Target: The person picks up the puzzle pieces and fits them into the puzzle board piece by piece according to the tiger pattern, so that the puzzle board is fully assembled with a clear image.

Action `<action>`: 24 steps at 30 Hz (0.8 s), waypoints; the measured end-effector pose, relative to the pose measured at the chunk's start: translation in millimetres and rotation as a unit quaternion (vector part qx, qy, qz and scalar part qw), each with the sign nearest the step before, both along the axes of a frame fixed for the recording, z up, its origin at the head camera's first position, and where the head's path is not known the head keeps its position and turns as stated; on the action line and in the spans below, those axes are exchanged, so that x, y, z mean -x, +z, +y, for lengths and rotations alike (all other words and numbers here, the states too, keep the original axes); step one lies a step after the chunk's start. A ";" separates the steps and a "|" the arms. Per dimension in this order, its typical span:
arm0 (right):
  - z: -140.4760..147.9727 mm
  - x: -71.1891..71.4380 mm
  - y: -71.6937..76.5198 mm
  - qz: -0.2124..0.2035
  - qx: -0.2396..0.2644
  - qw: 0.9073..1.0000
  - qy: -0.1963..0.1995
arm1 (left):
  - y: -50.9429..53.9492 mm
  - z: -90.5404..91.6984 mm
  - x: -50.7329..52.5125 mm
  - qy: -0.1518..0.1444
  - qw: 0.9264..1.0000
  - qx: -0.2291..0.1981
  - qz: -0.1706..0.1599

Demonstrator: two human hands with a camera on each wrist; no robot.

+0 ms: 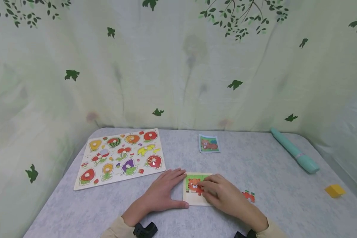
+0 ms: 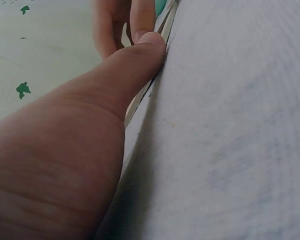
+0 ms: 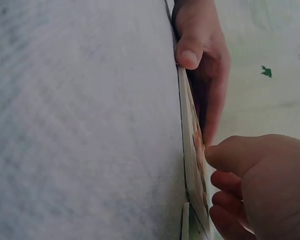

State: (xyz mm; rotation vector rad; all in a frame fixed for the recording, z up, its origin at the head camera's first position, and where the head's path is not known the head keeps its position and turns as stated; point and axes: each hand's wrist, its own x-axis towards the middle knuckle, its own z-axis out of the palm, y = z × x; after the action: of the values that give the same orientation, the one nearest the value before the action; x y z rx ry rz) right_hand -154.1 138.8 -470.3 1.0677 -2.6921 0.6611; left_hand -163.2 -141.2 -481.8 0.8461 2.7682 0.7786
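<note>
A small wooden puzzle board (image 1: pixel 196 199) lies on the table, with an orange tiger's face (image 1: pixel 194 185) on green pieces in its upper left part. My left hand (image 1: pixel 166 192) rests beside it, fingers extended along its left side and thumb at the lower left corner. Over the board's right half, my right hand (image 1: pixel 223 193) has curled fingers and pinches a puzzle piece (image 1: pixel 200 190) at the tiger's face, mostly hidden by the fingertips. A loose orange and green puzzle piece (image 1: pixel 249 196) lies right of the board, partly behind the right hand.
A large fruit puzzle board (image 1: pixel 120 158) lies at the left. Further back is a small tiger picture card (image 1: pixel 209 144). On the right are a teal tapered stick (image 1: pixel 294 150) and a yellow block (image 1: pixel 335 191). A leaf-patterned curtain (image 1: pixel 178 66) hangs behind the table.
</note>
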 end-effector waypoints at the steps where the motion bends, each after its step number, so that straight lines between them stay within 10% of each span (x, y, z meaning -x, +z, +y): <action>1: 0.5 0.0 1.3 -0.002 0.003 1.000 0.001 | -0.1 0.0 0.0 0.000 1.000 0.000 0.000; 24: 13.7 -3.4 35.5 0.023 0.021 1.000 -0.002 | 1.0 -0.3 -0.5 0.001 1.000 0.003 -0.004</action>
State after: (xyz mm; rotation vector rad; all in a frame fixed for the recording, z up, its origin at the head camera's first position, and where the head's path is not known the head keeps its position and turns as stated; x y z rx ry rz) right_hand -150.7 152.5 -434.8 1.0540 -2.6287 0.6800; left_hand -162.7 -141.5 -480.7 0.8364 2.7636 0.7715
